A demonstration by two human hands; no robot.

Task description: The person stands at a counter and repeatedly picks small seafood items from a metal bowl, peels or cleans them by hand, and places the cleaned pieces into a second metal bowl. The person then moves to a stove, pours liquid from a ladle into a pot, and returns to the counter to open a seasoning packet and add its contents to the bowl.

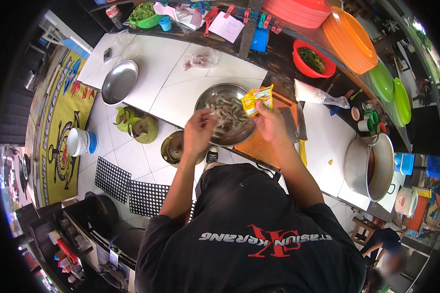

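Note:
A round metal bowl (200, 95) of raw shrimp (226, 117) stands at the counter's near edge, in front of me. My right hand (270, 119) grips a small yellow sachet (257, 100) above the bowl's right rim. At the bowl's left side is my left hand (199, 131), its fingers bent together over the rim near the shrimp. Whether anything small is pinched there is hidden. Just right of the bowl lies an orange cutting board (256, 146), partly under it, with a dark cleaver blade (289, 124) on top.
Left on the white counter sits another metal bowl (120, 82); a plastic bag (200, 58) lies farther back. A large pot (369, 166) stands at right. Overhead shelving holds orange plates (349, 39) and a red bowl (314, 58). Gas cylinders (143, 129) stand on the floor.

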